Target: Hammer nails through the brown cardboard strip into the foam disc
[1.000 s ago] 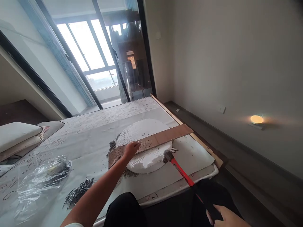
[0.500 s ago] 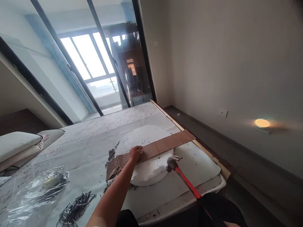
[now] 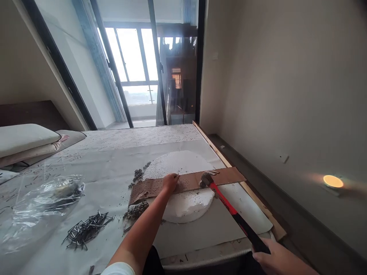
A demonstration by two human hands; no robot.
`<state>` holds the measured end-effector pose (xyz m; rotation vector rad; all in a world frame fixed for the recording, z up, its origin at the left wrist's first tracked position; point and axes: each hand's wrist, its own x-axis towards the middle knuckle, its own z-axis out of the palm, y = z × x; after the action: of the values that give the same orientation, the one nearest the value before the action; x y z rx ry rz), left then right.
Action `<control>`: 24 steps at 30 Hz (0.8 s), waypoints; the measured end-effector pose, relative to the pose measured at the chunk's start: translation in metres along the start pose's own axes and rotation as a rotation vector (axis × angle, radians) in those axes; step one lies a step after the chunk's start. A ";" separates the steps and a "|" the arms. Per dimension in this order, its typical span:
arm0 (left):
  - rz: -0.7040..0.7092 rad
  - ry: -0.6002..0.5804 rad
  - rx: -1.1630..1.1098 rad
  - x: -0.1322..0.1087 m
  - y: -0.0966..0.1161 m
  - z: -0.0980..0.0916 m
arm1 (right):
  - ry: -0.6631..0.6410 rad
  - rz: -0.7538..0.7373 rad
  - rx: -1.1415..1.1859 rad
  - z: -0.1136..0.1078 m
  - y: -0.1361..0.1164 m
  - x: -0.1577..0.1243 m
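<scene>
A long brown board dotted with small holes lies across a round white foam disc. My left hand rests on the board near its middle, fingers pinching what looks like a nail upright on it. My right hand grips the black end of a red-handled hammer at the bottom right. The hammer's head hangs just above the board, a short way right of my left hand.
A pile of dark nails and a crumpled clear plastic bag lie on the paper-covered surface at the left. Grey crumbs sit beside the disc. Pillows are at far left, a wall at the right.
The hammer has swung up from beside the disc, its head now over the board near my left hand. My right hand has come into view. The camera turned left.
</scene>
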<state>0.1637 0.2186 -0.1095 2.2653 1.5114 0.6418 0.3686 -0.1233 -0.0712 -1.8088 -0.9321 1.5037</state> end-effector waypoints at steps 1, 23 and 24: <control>-0.010 -0.001 0.005 0.000 0.000 0.000 | -0.034 0.025 0.005 -0.001 -0.013 0.005; -0.047 0.004 -0.066 -0.006 -0.008 0.012 | -0.123 0.084 -0.215 0.028 -0.125 0.080; -0.039 0.008 -0.071 -0.007 -0.008 0.012 | -0.118 0.076 -0.221 0.027 -0.125 0.080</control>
<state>0.1621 0.2149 -0.1250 2.1779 1.5080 0.6837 0.3334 0.0140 -0.0196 -1.9450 -1.1373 1.6233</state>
